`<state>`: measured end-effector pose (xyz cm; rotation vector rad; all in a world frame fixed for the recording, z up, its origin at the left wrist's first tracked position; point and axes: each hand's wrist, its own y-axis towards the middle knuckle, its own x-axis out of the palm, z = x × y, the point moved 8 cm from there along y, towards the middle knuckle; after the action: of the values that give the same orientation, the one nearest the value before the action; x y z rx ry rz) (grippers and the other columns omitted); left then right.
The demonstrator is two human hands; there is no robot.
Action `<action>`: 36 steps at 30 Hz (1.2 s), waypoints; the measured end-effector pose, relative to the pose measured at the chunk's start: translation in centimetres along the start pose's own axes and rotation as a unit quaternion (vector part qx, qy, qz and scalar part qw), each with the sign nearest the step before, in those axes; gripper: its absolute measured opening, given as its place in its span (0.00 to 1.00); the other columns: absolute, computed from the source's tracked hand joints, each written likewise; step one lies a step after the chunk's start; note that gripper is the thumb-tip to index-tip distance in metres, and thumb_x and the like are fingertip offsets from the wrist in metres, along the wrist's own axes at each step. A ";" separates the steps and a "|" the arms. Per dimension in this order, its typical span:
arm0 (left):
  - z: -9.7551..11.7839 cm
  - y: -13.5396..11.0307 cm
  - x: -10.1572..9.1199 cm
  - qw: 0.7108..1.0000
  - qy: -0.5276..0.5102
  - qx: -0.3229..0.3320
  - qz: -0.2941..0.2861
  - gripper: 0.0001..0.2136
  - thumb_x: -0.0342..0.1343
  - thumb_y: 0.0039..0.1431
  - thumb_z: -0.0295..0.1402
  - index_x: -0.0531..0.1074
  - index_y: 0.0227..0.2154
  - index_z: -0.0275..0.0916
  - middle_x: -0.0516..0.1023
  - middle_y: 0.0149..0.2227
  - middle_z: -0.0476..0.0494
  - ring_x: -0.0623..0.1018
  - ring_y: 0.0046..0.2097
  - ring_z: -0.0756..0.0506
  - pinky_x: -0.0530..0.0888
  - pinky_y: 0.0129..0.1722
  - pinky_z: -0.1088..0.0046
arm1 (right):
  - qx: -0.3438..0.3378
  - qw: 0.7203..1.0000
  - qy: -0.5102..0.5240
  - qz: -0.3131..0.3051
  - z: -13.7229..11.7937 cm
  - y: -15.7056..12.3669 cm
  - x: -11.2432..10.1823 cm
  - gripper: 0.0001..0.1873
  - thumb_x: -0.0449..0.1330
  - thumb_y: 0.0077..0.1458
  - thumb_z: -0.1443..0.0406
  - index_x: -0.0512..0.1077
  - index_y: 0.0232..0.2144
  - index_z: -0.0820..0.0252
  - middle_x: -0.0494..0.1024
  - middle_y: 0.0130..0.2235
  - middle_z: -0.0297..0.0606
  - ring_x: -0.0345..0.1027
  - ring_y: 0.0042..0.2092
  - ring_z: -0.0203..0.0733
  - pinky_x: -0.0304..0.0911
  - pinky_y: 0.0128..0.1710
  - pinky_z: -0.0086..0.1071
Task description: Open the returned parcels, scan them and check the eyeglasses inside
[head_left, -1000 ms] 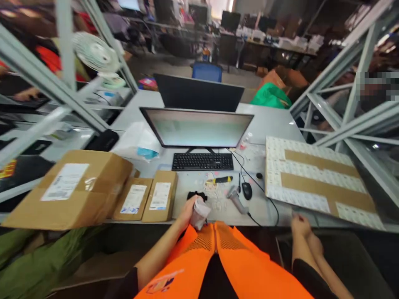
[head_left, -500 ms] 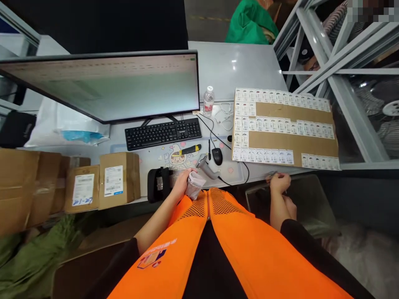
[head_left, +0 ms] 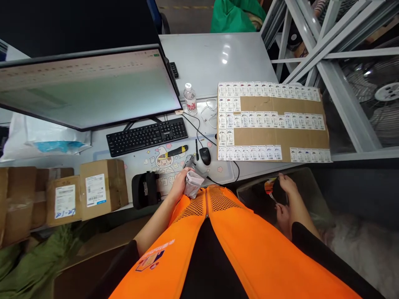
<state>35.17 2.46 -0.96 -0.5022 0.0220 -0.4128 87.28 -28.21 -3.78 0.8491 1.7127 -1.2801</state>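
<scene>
Close against my orange vest, my left hand is closed around a small crumpled whitish packet. The grey handheld device with a black cable lies on the desk just beyond it. Off to the right, below the desk edge, my right hand pinches a small flat dark thing with an orange-red patch; its exact kind is unclear. Under my right forearm another hand shows, its fingers near a thin pale strand on that thing; whose hand it is I cannot tell.
On the desk are a keyboard, mouse, yellow-black cutter, water bottle and black strap-like item. A cardboard sheet with rows of labels lies right. Cardboard boxes stand left. A greyish bin is below right.
The view has shifted somewhat. My right hand has turned, and the orange patch of the thing in it now shows. The left hand keeps the packet in the same place.
</scene>
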 end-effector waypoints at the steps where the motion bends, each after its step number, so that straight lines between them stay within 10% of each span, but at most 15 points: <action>1: 0.0 0.0 0.4 1.000 -0.008 0.000 -0.010 0.19 0.54 0.60 0.51 0.76 0.34 0.39 0.75 0.28 0.47 0.73 0.30 0.44 0.70 0.33 0.70 | 0.004 1.000 0.002 -0.001 0.7 0.1 -0.3 0.27 0.52 0.67 0.53 0.81 0.48 0.68 0.81 0.52 0.62 0.74 0.57 0.59 0.64 0.58 0.44; 9: 0.3 0.0 1.9 0.999 -0.028 0.013 -0.026 0.21 0.57 0.60 0.53 0.76 0.32 0.38 0.76 0.28 0.46 0.72 0.30 0.45 0.69 0.33 0.69 | -0.006 0.996 0.087 0.026 -0.1 -3.2 -0.9 0.36 0.45 0.66 0.45 0.81 0.31 0.66 0.81 0.28 0.53 0.77 0.35 0.53 0.70 0.38 0.39; 17: 0.1 -0.2 1.8 0.998 -0.034 0.012 -0.060 0.24 0.50 0.64 0.57 0.77 0.36 0.39 0.76 0.28 0.46 0.74 0.30 0.43 0.70 0.32 0.69 | -0.235 0.951 0.173 0.105 -8.4 -10.3 -9.4 0.35 0.58 0.54 0.35 0.81 0.26 0.62 0.79 0.25 0.41 0.75 0.34 0.52 0.70 0.36 0.36; 25: 4.0 -2.4 5.5 0.976 0.052 0.020 -0.212 0.16 0.62 0.61 0.45 0.80 0.44 0.39 0.71 0.23 0.51 0.67 0.23 0.48 0.63 0.26 0.72 | -0.467 0.851 0.238 0.031 -21.0 -18.0 -15.3 0.35 0.56 0.64 0.40 0.61 0.16 0.56 0.59 0.19 0.31 0.53 0.24 0.36 0.52 0.25 0.31; 30: 5.8 -4.4 7.9 0.973 0.025 0.045 -0.224 0.37 0.67 0.59 0.44 0.64 0.69 0.41 0.72 0.26 0.53 0.70 0.26 0.48 0.66 0.28 0.73 | -0.555 0.745 0.361 -0.085 -30.5 -24.2 -11.3 0.34 0.53 0.68 0.41 0.62 0.19 0.56 0.61 0.20 0.31 0.54 0.24 0.36 0.51 0.26 0.32; 33: 6.1 -3.9 6.5 0.990 -0.020 0.081 -0.114 0.42 0.64 0.61 0.49 0.54 0.73 0.40 0.73 0.28 0.53 0.71 0.27 0.48 0.68 0.30 0.73 | -0.577 0.690 0.393 -0.190 -34.8 -28.9 -6.3 0.33 0.53 0.68 0.41 0.61 0.20 0.56 0.62 0.21 0.30 0.54 0.25 0.35 0.51 0.26 0.31; 36: 6.2 -3.6 2.5 0.990 -0.014 0.129 0.047 0.32 0.61 0.63 0.52 0.66 0.64 0.39 0.76 0.34 0.48 0.72 0.30 0.47 0.70 0.31 0.73 | -0.597 0.649 0.368 -0.294 -37.0 -33.7 -1.5 0.33 0.51 0.69 0.39 0.62 0.22 0.56 0.64 0.23 0.30 0.56 0.25 0.34 0.53 0.26 0.31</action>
<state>36.81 1.52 6.40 -0.2502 -0.0350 -0.3095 50.66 -1.18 17.14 -0.1140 2.9956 0.2424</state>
